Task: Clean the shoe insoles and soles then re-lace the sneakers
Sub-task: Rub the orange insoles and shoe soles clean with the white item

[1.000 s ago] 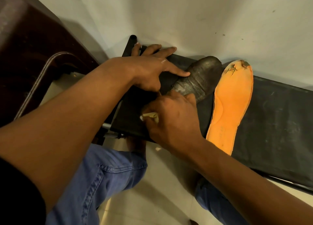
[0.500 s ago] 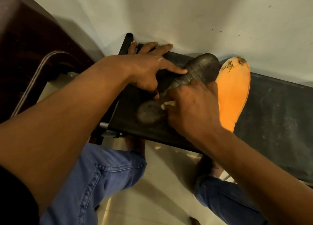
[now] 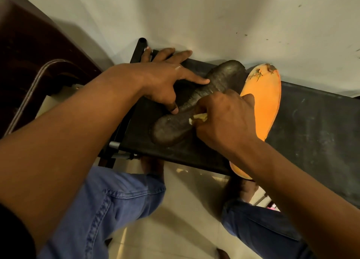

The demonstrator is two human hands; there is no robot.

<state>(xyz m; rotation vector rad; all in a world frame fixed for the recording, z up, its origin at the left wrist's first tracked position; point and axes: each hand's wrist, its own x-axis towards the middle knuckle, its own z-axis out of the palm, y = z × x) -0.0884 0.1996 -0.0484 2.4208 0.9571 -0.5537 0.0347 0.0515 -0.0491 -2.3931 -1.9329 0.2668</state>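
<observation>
A dark grey insole (image 3: 214,91) lies slantwise on a black bench (image 3: 311,126), heel toward me. My left hand (image 3: 165,81) presses it flat with spread, straight fingers and the thumb on its edge. My right hand (image 3: 224,118) grips a small pale yellow sponge (image 3: 198,117) against the insole's middle. An orange insole (image 3: 263,101) lies to the right, its worn toe by the wall; my right wrist hides part of its heel end.
A white wall (image 3: 214,21) runs right behind the bench. A dark wooden piece of furniture (image 3: 29,50) stands at the left. My knees in blue jeans (image 3: 109,206) are below the bench edge, over a pale tiled floor (image 3: 175,219).
My right hand has slid the sponge from the insole's heel up to its middle, uncovering the heel. My left hand has stayed pressing the insole.
</observation>
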